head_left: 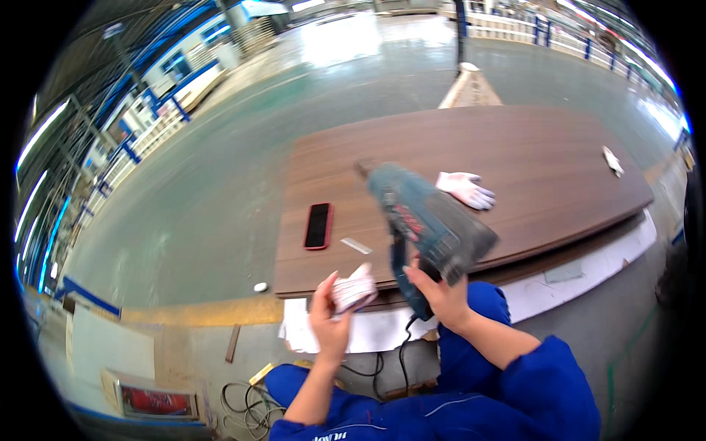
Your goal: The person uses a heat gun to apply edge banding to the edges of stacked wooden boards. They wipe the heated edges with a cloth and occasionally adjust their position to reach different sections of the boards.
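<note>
My right hand (446,300) grips the rear handle of a teal and dark-grey corded power drill (419,209), raised over the near edge of a stack of brown wood-grain panels (529,140). Its blurred bit end points to the far left. In my left hand (329,321), fingers and thumb close on a bunched white knit work glove (354,291), just off the panels' near left corner. A second white work glove (466,190) lies on the top panel behind the drill. A phone in a red case (318,226) and a thin pale strip (356,245) lie left of the drill.
White sheeting (581,272) sticks out beneath the panels. A small white object (612,162) lies at their right end. Cables (250,408) coil on the floor by my legs. Past the stack stands a whitish wedge-shaped base (471,90) with a dark post.
</note>
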